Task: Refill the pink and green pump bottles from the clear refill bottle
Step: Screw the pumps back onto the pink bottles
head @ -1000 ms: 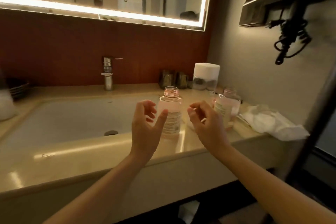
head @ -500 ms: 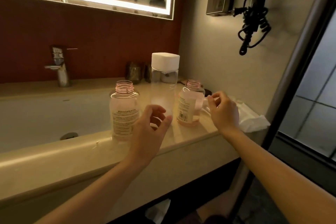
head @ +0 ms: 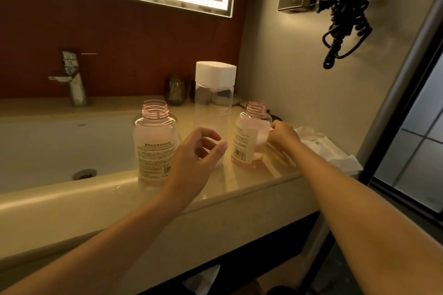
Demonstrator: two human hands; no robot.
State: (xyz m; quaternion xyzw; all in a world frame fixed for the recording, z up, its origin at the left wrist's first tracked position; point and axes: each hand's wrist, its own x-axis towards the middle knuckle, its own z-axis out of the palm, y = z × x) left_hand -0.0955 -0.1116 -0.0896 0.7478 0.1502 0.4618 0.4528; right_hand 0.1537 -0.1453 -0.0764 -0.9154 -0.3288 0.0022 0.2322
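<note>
Pink-tinted plastic: two bottles, both upright, threaded necks uncapped.
Basin-side bottle (head: 155,146): stands at the front edge of the surface (head: 251,182), just beside the basin (head: 48,146).
Its label: pale panel with one heading line of Chinese characters, blocks of print too fine to read, and one barcode at the lower right.
Right-end bottle (head: 249,136): stands toward the surface's right end, a little further back.
Its label: pale panel, print too small to read, one barcode low on the left.
Clear refill bottle (head: 213,108): one, tall, under a white square cap (head: 215,74). It stands between the two pink bottles and behind them. No writing can be made out on it.
Left hand (head: 196,158): hovers over the front edge just before the refill bottle. Its grip is slack, fingers loosely curled, holding nothing.
Right hand (head: 284,135): fingertips at the right-end bottle's right shoulder. Whether its grip pinches anything cannot be told.
Other counts: one tap (head: 76,84) at the back edge, one white cloth (head: 330,148) at the right end, one wall hairdryer (head: 345,19) with a coiled cord.
</note>
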